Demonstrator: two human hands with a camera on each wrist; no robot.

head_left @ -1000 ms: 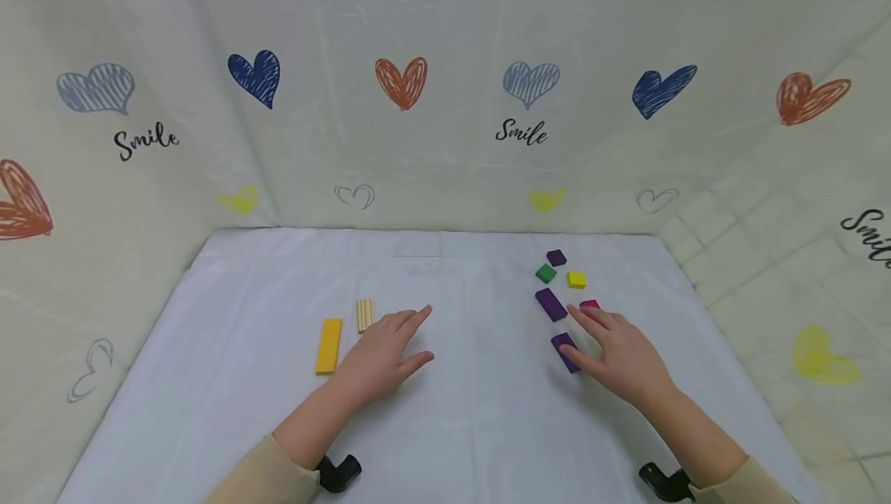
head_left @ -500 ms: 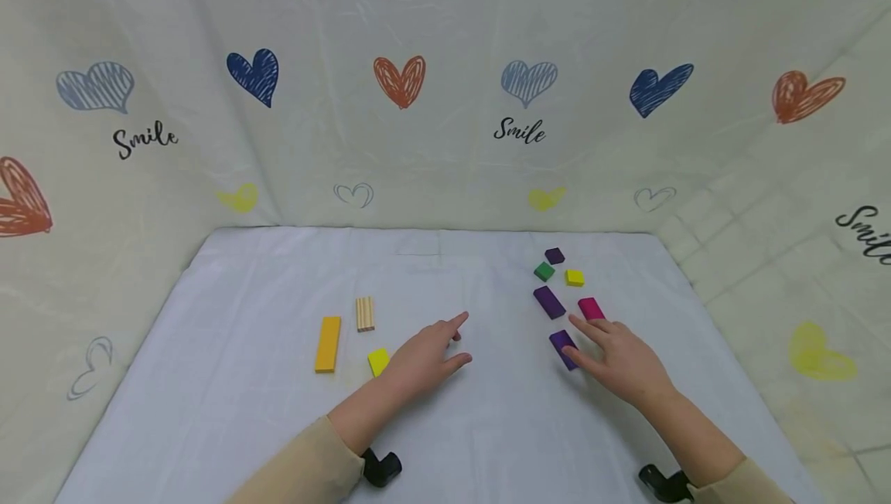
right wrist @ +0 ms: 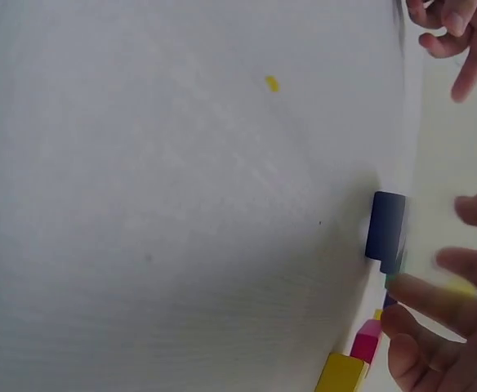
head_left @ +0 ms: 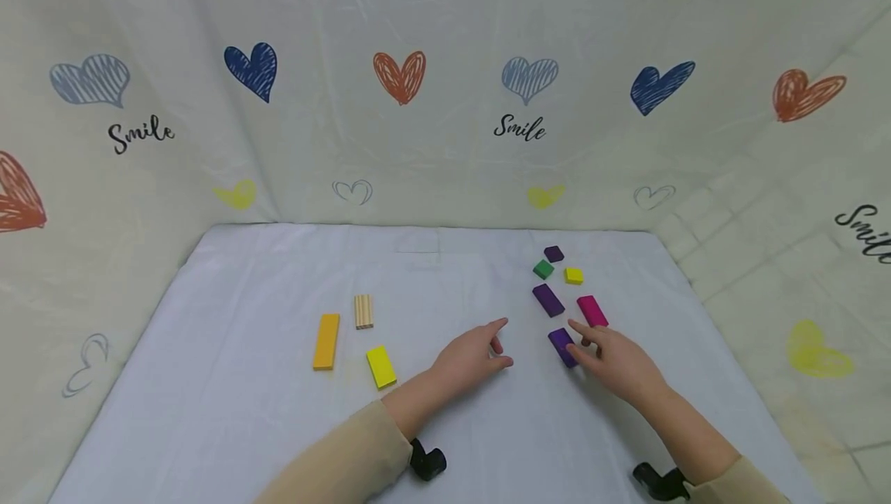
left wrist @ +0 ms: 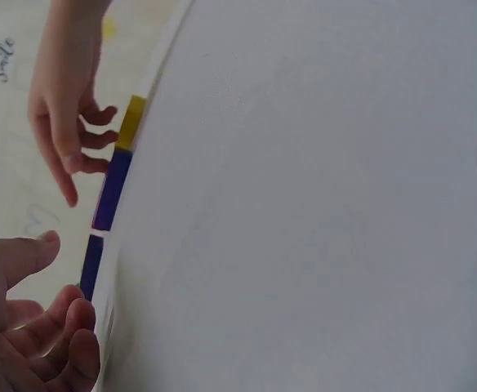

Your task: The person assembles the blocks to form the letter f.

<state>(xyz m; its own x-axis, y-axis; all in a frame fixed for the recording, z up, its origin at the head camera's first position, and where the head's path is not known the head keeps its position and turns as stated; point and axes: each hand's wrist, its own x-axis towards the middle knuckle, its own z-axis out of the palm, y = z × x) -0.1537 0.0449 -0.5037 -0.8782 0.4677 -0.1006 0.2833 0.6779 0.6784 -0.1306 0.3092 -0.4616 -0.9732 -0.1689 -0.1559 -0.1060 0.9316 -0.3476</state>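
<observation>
My left hand (head_left: 468,357) hovers over the middle of the white cloth, index finger pointing right, thumb apart, with nothing in it. Just left of my right hand (head_left: 622,361) lies a purple block (head_left: 562,347); the thumb tip overlaps its edge in the head view. Beyond the index finger lie a pink block (head_left: 592,311) and a second purple block (head_left: 547,300). In the right wrist view this hand's fingers are loosely bent and hold nothing, and a yellow block (right wrist: 341,373) lies close to them. That block is hidden beneath the hand in the head view.
Farther back on the right lie a green block (head_left: 543,269), a small yellow block (head_left: 574,276) and a dark block (head_left: 554,253). On the left lie an orange block (head_left: 326,342), a striped wooden piece (head_left: 363,311) and another yellow block (head_left: 380,367).
My left hand has moved right, away from the orange, striped and yellow pieces, uncovering the yellow one. My right hand stays nearly in place, its fingers slightly more bent; more of the pink block shows.
</observation>
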